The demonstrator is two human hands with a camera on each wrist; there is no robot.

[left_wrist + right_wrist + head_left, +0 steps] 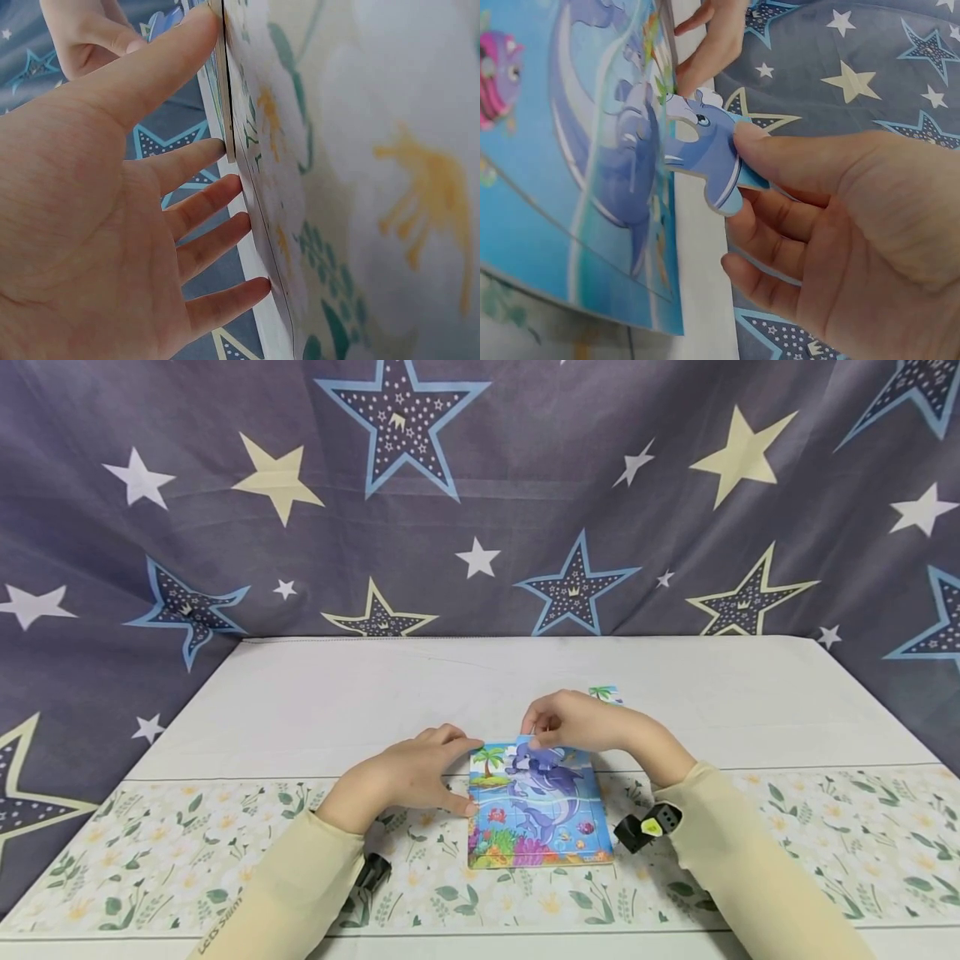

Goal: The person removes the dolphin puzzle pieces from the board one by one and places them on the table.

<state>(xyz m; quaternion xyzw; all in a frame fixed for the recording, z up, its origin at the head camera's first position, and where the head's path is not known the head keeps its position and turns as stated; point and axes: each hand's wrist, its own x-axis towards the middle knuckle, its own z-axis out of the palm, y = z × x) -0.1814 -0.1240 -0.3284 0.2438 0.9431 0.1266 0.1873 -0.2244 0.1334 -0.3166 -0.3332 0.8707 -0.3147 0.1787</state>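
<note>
Puzzle piece is pinched by right hand at far edge of puzzle board; left edge touched by spread left hand.

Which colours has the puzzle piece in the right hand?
Mostly blue-purple, some white; the puzzle piece shows best in the right wrist view.

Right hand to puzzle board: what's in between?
A blue-and-purple puzzle piece, pinched by the right hand, its other end facing the puzzle board. Shows in the right wrist view.
</note>
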